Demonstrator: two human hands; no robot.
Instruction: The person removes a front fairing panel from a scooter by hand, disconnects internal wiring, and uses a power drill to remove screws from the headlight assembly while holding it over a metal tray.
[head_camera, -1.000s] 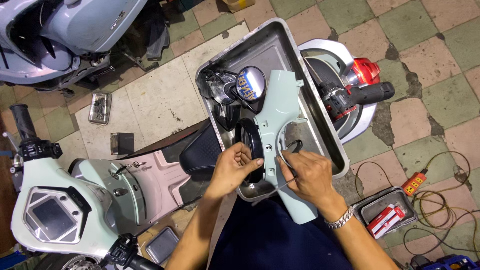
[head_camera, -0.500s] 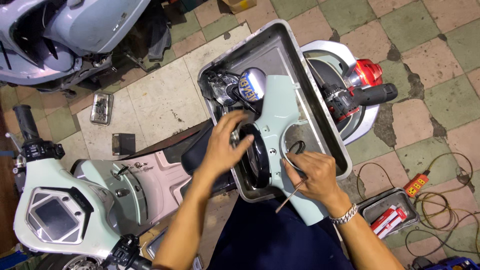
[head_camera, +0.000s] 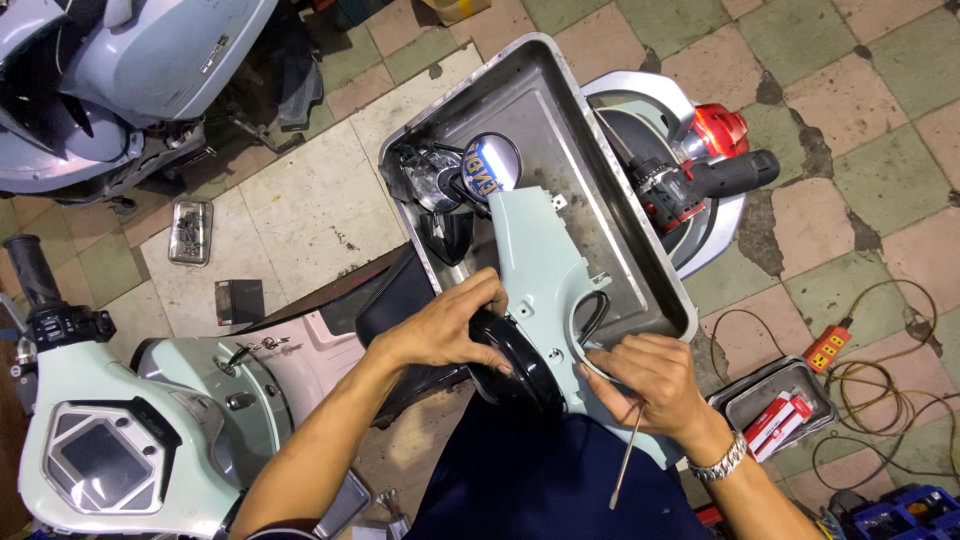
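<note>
Checkered tile floor (head_camera: 880, 60), with a big dented metal tray (head_camera: 560, 120) sitting across a scooter. A pale green plastic scooter panel (head_camera: 535, 250) lay in the tray, reaching toward the person. Left hand (head_camera: 450, 330) gripped its round black housing (head_camera: 520, 365); right hand (head_camera: 650, 380) was closed round a thin metal rod (head_camera: 625, 460) beside the panel's black cable (head_camera: 592, 312).

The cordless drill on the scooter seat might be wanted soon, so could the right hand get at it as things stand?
Probably not straight away: the right hand is busy with a thin tool and a cable on the pale green panel. The path to the cordless drill looks open, over the metal tray.
</note>
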